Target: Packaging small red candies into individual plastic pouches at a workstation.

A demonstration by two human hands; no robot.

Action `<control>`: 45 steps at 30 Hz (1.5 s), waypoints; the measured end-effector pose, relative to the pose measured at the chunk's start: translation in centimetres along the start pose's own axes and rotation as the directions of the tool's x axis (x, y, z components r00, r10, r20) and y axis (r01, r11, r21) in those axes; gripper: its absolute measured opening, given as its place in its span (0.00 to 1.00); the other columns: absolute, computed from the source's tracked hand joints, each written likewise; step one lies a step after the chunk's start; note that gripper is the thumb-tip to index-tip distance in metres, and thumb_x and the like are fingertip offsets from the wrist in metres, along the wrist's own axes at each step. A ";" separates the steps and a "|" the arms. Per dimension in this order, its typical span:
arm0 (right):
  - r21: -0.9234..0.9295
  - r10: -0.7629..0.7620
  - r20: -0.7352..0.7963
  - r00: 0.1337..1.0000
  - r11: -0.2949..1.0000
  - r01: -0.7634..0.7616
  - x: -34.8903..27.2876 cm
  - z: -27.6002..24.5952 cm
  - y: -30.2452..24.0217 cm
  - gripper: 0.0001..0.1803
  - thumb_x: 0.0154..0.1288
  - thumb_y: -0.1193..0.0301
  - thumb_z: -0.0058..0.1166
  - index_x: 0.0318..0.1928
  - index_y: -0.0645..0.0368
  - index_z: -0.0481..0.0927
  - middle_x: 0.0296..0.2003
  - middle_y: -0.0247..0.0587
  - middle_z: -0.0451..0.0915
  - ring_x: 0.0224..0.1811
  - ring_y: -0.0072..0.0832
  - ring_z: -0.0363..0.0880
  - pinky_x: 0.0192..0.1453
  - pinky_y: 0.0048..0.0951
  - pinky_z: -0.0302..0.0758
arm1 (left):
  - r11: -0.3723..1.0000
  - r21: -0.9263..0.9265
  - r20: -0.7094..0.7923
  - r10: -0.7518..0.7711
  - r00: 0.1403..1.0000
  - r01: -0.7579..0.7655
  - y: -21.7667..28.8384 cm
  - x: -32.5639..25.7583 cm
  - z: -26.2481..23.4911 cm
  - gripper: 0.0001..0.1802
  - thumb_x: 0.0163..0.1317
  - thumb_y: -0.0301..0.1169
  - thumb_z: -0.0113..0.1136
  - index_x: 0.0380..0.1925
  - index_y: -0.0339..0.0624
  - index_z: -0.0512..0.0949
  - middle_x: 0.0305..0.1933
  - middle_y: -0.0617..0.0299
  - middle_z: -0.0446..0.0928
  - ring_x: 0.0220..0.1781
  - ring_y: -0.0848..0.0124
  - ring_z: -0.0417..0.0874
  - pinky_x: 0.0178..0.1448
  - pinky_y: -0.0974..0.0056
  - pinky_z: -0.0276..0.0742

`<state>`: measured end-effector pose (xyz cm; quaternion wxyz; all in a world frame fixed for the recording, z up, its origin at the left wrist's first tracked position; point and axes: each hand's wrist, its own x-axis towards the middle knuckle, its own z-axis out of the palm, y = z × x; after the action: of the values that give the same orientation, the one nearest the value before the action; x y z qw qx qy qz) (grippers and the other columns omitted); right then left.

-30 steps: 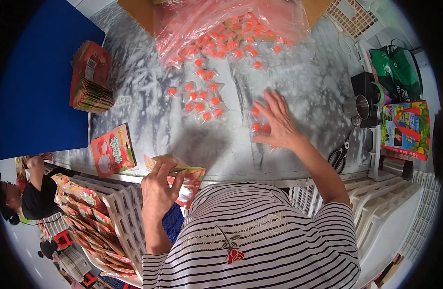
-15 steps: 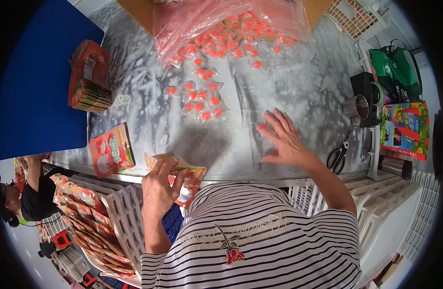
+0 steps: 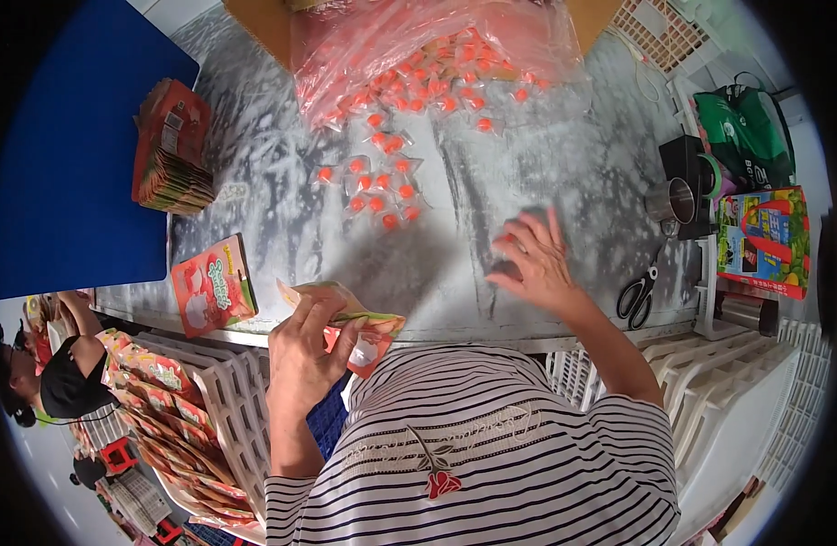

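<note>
Drawing my right hand (image 3: 532, 259) back toward lower centre, fingers loosely curled, contents unclear; my left hand (image 3: 304, 350) keeps pinching the open pouch (image 3: 368, 332); sachets (image 3: 377, 187) remain upper centre on the surface (image 3: 491, 173).

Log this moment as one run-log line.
left hand: holds open red-and-green printed pouch | right hand: palm down on grey table, contents hidden | small orange sachets: scattered beyond
</note>
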<state>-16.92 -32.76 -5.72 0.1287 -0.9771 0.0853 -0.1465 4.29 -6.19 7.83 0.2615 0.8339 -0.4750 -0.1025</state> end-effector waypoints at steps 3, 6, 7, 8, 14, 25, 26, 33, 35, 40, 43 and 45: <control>-0.068 0.165 0.019 0.986 0.984 -0.164 -0.7 -1.5 -1.2 0.34 0.46 0.50 0.68 0.53 0.55 0.78 0.63 0.45 0.66 0.67 0.49 0.58 0.69 0.58 0.52 | 0.999 -0.049 -0.013 -0.013 1.000 0.012 -0.1 0.0 0.2 0.13 0.54 0.32 0.68 0.37 0.38 0.78 0.36 0.54 0.79 0.30 0.54 0.83 0.33 0.57 0.78; -0.077 0.288 0.009 0.957 0.955 -0.287 -2.1 0.0 -0.7 0.40 0.45 0.47 0.67 0.57 0.56 0.75 0.67 0.44 0.62 0.71 0.51 0.51 0.72 0.57 0.50 | 0.999 -0.018 0.022 -0.037 0.999 0.037 -0.3 -0.3 0.2 0.12 0.55 0.28 0.68 0.37 0.36 0.77 0.39 0.54 0.80 0.27 0.62 0.83 0.29 0.64 0.76; -0.027 0.290 -0.018 0.957 0.956 -0.291 -2.2 0.4 -0.4 0.39 0.46 0.49 0.67 0.57 0.56 0.75 0.68 0.44 0.60 0.72 0.52 0.51 0.72 0.55 0.50 | 1.000 -0.018 -0.003 0.012 1.000 -0.012 -0.6 -0.2 0.4 0.13 0.55 0.28 0.68 0.37 0.36 0.77 0.39 0.53 0.80 0.27 0.62 0.83 0.29 0.64 0.76; 0.024 0.293 -0.044 0.955 0.956 -0.292 -2.4 0.6 -0.1 0.39 0.46 0.50 0.67 0.58 0.56 0.74 0.69 0.44 0.59 0.72 0.52 0.50 0.73 0.54 0.50 | 0.998 -0.016 -0.029 0.061 0.998 -0.061 -0.7 -0.1 0.5 0.13 0.55 0.28 0.68 0.37 0.35 0.77 0.38 0.53 0.80 0.26 0.63 0.83 0.28 0.64 0.76; 0.182 0.263 0.090 0.960 0.944 -0.276 -2.8 -0.7 -0.6 0.41 0.45 0.51 0.68 0.60 0.55 0.73 0.69 0.44 0.59 0.72 0.52 0.50 0.73 0.52 0.51 | 0.999 -0.006 0.004 0.043 0.999 -0.043 -0.9 0.0 0.7 0.13 0.54 0.28 0.69 0.37 0.35 0.78 0.38 0.53 0.80 0.24 0.63 0.82 0.27 0.63 0.76; 0.076 0.133 -0.179 0.975 0.990 -0.121 -0.3 1.5 -0.6 0.18 0.48 0.69 0.69 0.42 0.54 0.80 0.44 0.38 0.76 0.48 0.39 0.72 0.49 0.37 0.73 | 0.995 -0.025 0.043 0.100 0.994 -0.099 -0.3 1.7 1.4 0.13 0.53 0.28 0.69 0.37 0.36 0.79 0.39 0.54 0.80 0.27 0.60 0.83 0.31 0.62 0.78; 0.056 0.128 -0.216 0.968 0.991 -0.118 0.6 1.5 -0.3 0.15 0.48 0.71 0.68 0.38 0.54 0.81 0.39 0.37 0.77 0.42 0.36 0.74 0.42 0.35 0.75 | 0.991 -0.031 0.041 0.131 0.991 -0.130 -0.4 1.7 1.6 0.13 0.52 0.28 0.69 0.37 0.36 0.79 0.39 0.54 0.80 0.29 0.59 0.83 0.32 0.61 0.79; 0.604 0.675 0.011 0.737 0.583 -0.543 4.2 0.6 0.4 0.04 0.60 0.74 0.60 0.36 0.58 0.80 0.32 0.37 0.81 0.21 0.21 0.71 0.22 0.25 0.67 | 0.985 -0.043 0.063 0.172 0.983 -0.169 -0.4 2.1 2.7 0.11 0.54 0.32 0.66 0.34 0.39 0.77 0.38 0.55 0.79 0.32 0.54 0.83 0.35 0.56 0.79; 0.724 0.728 0.397 0.559 0.125 -0.678 5.4 -1.2 -1.7 0.06 0.64 0.69 0.59 0.38 0.58 0.81 0.32 0.36 0.85 0.18 0.12 0.67 0.16 0.18 0.61 | 0.980 -0.044 0.089 0.198 0.976 -0.195 -0.3 2.0 2.9 0.11 0.55 0.32 0.65 0.33 0.38 0.76 0.38 0.53 0.79 0.33 0.55 0.82 0.36 0.56 0.78; 0.848 0.355 0.506 0.786 -0.040 -0.528 8.7 -4.7 -8.0 0.07 0.62 0.70 0.61 0.37 0.60 0.80 0.31 0.35 0.84 0.22 0.12 0.71 0.17 0.18 0.62 | 0.975 -0.078 0.131 0.216 0.968 -0.207 -0.4 1.7 3.5 0.11 0.56 0.33 0.64 0.34 0.37 0.76 0.42 0.50 0.78 0.34 0.53 0.82 0.38 0.55 0.78; 0.837 0.169 0.532 0.830 0.046 -0.546 10.9 -4.5 -10.8 0.07 0.61 0.71 0.61 0.36 0.61 0.80 0.27 0.29 0.80 0.25 0.11 0.71 0.20 0.17 0.64 | 0.965 -0.096 0.086 0.254 0.963 -0.246 -0.4 1.5 3.9 0.12 0.56 0.32 0.64 0.35 0.35 0.76 0.42 0.47 0.77 0.36 0.48 0.81 0.41 0.51 0.77; 0.795 0.135 0.588 0.797 0.086 -0.601 12.0 -5.1 -11.1 0.07 0.62 0.71 0.60 0.36 0.60 0.80 0.26 0.27 0.80 0.25 0.10 0.71 0.22 0.16 0.66 | 0.966 -0.139 0.096 0.232 0.968 -0.218 -0.4 1.3 3.6 0.11 0.56 0.31 0.64 0.35 0.35 0.76 0.42 0.47 0.77 0.36 0.48 0.81 0.40 0.51 0.77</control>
<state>-5.73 -25.79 5.27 0.7558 -0.6216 0.1975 0.0575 3.76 -8.28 4.72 0.2975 0.7491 -0.5730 -0.1486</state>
